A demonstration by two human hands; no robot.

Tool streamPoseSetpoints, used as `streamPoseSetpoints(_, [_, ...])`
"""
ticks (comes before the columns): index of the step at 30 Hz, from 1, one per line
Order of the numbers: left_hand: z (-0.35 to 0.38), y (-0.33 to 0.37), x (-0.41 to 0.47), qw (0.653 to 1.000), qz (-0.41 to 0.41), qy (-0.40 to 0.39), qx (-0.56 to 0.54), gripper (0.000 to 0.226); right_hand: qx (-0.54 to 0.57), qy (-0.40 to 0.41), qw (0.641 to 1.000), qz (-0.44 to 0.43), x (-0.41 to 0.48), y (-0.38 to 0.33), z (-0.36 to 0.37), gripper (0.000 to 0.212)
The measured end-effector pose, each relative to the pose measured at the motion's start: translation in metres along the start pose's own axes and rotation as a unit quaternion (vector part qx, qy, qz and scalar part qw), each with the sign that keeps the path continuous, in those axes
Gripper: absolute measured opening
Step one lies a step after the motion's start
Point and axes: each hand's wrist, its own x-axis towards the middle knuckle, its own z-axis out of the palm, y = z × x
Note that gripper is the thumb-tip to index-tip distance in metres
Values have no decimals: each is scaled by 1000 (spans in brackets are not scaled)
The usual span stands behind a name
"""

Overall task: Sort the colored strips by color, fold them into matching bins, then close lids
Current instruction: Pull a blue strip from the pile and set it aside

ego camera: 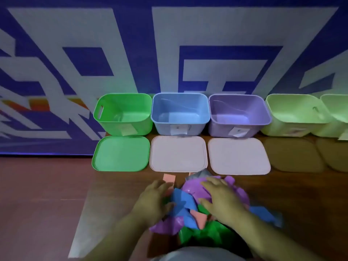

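A tangled heap of colored strips [195, 213] lies on the brown table in front of me: purple [194, 187], blue [180, 202], green [205, 234] and salmon [199, 217] pieces mixed together. My left hand [154, 198] rests on the heap's left side, fingers spread over blue and salmon strips. My right hand [220, 196] lies on the purple strips, fingers apart. Behind stand three open bins: green [105, 119], blue [205, 117], purple [267, 117]. A lid lies in front of each: green [120, 153], pale [178, 153], pale [239, 155].
Two light green bins [293, 113] stand at the right end of the row. A blue and white patterned floor [56, 72] stretches behind and to the left of the table. The table's left edge runs just left of the green lid.
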Motion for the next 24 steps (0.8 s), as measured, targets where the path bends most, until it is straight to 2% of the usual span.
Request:
streamPoseSetpoints(3, [3,-2,12,998,25,-30,51,68,-2,41,999,-23,4,-3,12,45])
streamPoseSetpoints(5, [5,-4,20,994,31,-70,76,65,9,37,998,-48,6,-11,17,42])
streamPoseSetpoints(9, [13,-23,26,988,29,-141,58,71,25,-73,997,-28,17,-23,28,53])
streamPoseSetpoints(12, [21,-38,23,990,23,-139,-5,67,18,-103,995,-11,23,-26,38,44])
streamPoseSetpoints(15, [25,-43,21,992,24,-117,-51,62,13,-77,997,-5,27,-24,43,31])
streamPoseSetpoints(19, [24,-41,19,992,21,-94,-81,60,-3,-56,998,4,26,-27,37,28])
streamPoseSetpoints(24, [20,-36,24,996,42,-70,-42,60,-23,-76,996,29,19,-32,31,27])
